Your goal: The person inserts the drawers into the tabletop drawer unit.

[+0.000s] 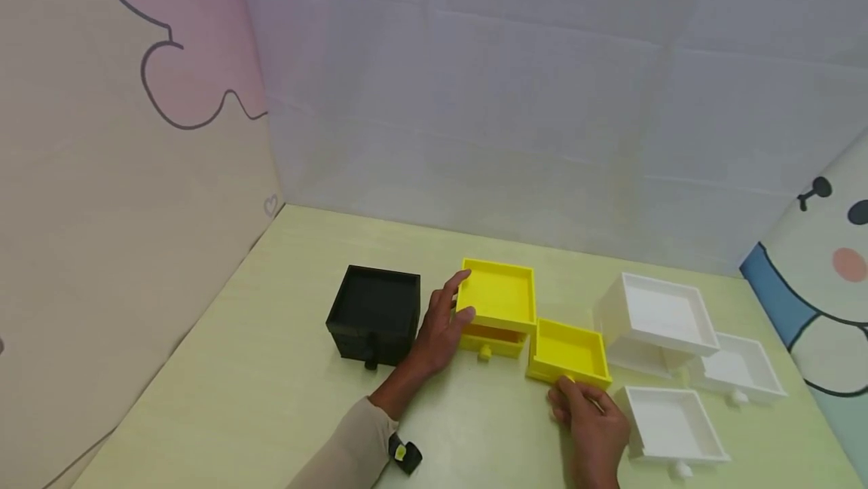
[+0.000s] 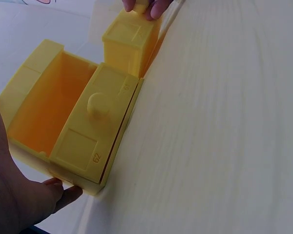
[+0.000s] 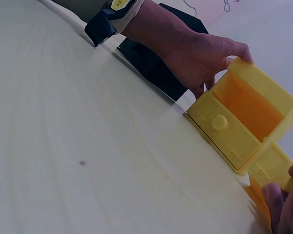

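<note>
A small yellow cabinet stands mid-table, its upper slot bare and a lower drawer seated in the bottom one, round knob facing the front. My left hand holds the cabinet by its left side, with the thumb near the front top corner and another finger reaching along the top edge. Just right of the cabinet is a second yellow drawer, its open top facing up. My right hand pinches the knob on its front; the fingertips cover most of that knob.
Left of the cabinet stands a black cabinet with a front knob. On the right are a white cabinet with an open front and two loose white drawers, one in front and one beside it. A pale wall rises behind the table.
</note>
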`<state>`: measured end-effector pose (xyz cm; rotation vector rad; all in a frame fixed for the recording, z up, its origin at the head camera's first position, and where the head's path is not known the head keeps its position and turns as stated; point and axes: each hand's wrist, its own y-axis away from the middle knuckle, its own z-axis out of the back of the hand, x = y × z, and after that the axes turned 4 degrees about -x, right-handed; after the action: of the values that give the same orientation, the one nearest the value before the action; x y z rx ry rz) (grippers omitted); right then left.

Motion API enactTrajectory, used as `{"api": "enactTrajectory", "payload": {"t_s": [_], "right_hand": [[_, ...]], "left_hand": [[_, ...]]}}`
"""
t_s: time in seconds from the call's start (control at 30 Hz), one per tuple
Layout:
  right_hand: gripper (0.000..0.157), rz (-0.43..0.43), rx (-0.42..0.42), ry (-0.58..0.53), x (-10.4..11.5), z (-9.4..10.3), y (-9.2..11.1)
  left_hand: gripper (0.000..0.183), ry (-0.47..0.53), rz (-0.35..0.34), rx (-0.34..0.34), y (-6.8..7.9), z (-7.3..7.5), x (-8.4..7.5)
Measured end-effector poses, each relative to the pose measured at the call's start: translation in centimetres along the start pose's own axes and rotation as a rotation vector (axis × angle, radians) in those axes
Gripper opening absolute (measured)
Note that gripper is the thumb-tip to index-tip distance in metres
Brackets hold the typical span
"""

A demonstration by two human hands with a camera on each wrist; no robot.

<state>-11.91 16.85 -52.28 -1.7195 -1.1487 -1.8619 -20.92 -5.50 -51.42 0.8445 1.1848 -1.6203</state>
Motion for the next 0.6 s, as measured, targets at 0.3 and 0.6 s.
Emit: {"api": "enactTrajectory", "payload": {"t_s": [0.3, 0.6], "right_hand": [[0.013, 0.020, 0.005, 0.017, -0.04, 0.11, -0.09], [0.009, 0.072, 0.014, -0.053, -0.18, 0.15, 0.20]], "left_hand": [[0.055, 0.020, 0.013, 0.034, 0.06, 0.12, 0.03], [0.055, 0.014, 0.020, 0.034, 0.06, 0.11, 0.00]]}}
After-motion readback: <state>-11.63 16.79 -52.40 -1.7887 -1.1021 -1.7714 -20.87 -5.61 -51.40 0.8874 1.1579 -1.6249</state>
